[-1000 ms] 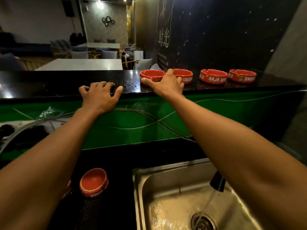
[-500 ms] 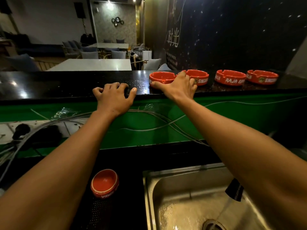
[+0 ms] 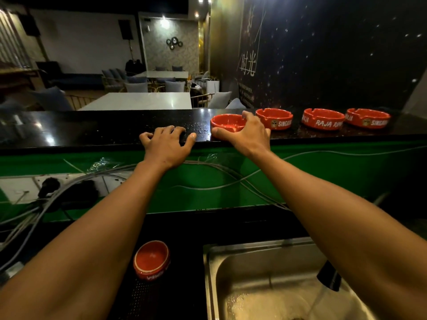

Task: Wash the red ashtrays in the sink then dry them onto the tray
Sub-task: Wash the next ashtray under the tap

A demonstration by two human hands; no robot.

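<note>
Since a moment ago my right hand has settled further onto the nearest red ashtray on the raised desk, thumb curled along its near rim and fingers over its right edge — gripping it, while three more ashtrays sit in a row just beyond. My left hand rests fingers-curled on the desk edge, holding nothing. I should pinch firmly — the surface looks wet — lift straight up, then bring it down to the sink below my right forearm, where water runs.

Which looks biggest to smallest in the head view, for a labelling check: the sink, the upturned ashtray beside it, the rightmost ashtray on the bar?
1. sink, by far the largest, though partly cut off.
2 and 3. upturned ashtray and rightmost ashtray look alike; the first is much nearer the camera, so I won't rank them.
</note>
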